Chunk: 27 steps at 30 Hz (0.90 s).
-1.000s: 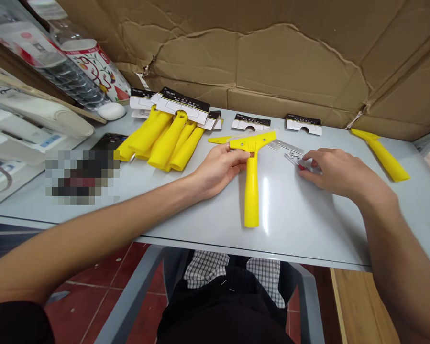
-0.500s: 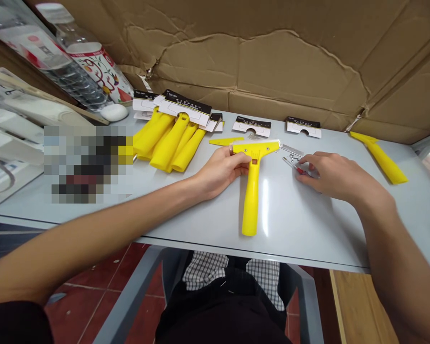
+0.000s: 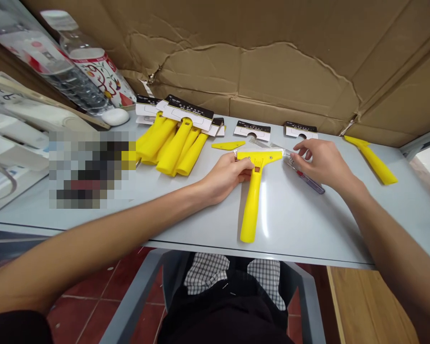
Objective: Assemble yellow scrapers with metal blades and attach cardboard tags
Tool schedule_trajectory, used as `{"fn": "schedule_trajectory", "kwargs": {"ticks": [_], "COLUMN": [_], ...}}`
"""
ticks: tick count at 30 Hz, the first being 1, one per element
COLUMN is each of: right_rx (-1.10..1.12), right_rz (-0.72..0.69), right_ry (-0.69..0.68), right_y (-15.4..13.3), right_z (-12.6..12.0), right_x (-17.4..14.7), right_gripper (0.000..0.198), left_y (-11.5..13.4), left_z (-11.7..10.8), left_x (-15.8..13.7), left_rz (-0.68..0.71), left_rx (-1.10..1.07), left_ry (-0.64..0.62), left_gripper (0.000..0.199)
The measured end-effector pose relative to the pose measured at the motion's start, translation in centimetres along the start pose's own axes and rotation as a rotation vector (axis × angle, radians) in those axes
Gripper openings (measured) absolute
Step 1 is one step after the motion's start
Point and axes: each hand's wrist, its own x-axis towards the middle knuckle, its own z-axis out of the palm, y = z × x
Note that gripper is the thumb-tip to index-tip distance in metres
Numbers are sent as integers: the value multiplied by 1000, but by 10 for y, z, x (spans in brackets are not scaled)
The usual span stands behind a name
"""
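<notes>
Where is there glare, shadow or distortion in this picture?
All in the head view: a bright glare streak on the tabletop beside the yellow scraper; soft shadow below the right hand; pixelated patch at left hiding detail; bottles leaning outward, perhaps from lens distortion.

Glare streaks the pale tabletop [image 3: 200, 229], and a soft shadow falls on the near side of the right hand [image 3: 320, 160]. A pixelated patch [image 3: 93, 172] masks the left; outer edges look stretched

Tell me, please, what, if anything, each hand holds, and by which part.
Left hand: yellow scraper, by its head's left side. Right hand: cannot be told.
</notes>
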Motion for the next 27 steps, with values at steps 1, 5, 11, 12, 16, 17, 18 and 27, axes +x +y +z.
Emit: {"fn": "schedule_trajectory", "kwargs": {"ticks": [1,5,11,12,16,17,18,27], "right_rx": [-16,-146,157,184,168,147,129,222], "right_rz": [-7,-71,-10,19,81,74,65,42], "right_ry": [5,28,51,53,6,-9,-18,51], "right_y": [-1,-9,-14,-15,-23,-26,-28,-28], "right_z": [5,22,39,41,48,50,52,58], "right_x": [6,29,70,78,99,102,105,111], "right_gripper": [33,43,45,48,78,84,85,38], "left_y": [0,0,0,0,0,0,0,-3], "left_z": [0,1,0,0,0,1,1,-1], "left_x": [0,1,2,2,2,2,2,3], "left_rz": [-3,-5,-5,-3,17,23,27,42], "left_rx": [7,30,17,16,20,23,26,33], "left_ry": [1,-7,0,5,-2,-4,-5,-9], "left_gripper": [19,20,24,25,22,22,22,15]}}
